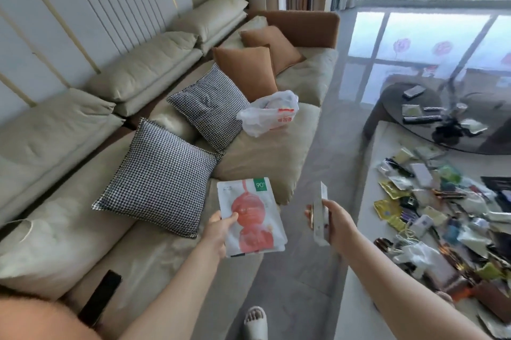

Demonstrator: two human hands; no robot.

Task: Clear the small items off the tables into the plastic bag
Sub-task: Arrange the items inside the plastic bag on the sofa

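My left hand has its grip closed on a flat white pouch printed with a red figure and a green corner tag reading 90 — thumb on the front face, fingers curled behind its left edge. My right hand grips a slim white box held edge-on and upright, fingers wrapped round its narrow side. Both items hang over the grey floor, just off the sofa's front edge.

The plastic bag — white with red print, mouth open — sits on the sofa seat, near the front edge and well beyond my hands. On the sofa behind it lie 2 checked cushions and 2 orange cushions. A black phone lies on the sofa's near end.

Across the floor from the sofa stands the pale table, heaped with many small sachets and packets. Beyond it, farther from the sofa, a dark round table carries a few more small items, blurred.
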